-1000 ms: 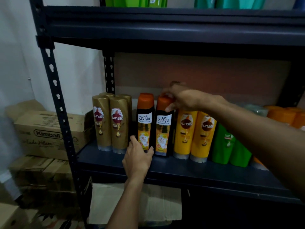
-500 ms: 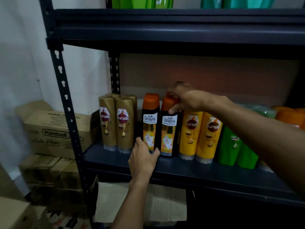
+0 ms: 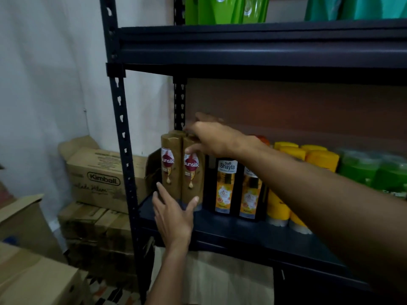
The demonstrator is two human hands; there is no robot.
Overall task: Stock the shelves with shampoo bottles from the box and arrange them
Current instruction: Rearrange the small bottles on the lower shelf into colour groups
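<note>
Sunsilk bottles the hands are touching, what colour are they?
The Sunsilk bottles are golden brown; clearest in the head view.

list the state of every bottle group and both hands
gold Sunsilk bottles, upright, both hands on them
black Shayla bottles, upright, untouched
yellow bottles, upright, partly hidden
left hand, fingers straight against the gold bottles' bases
right hand, gripping a gold bottle's top

The upper green bottles point(image 3: 224, 9) are cut off above.
</note>
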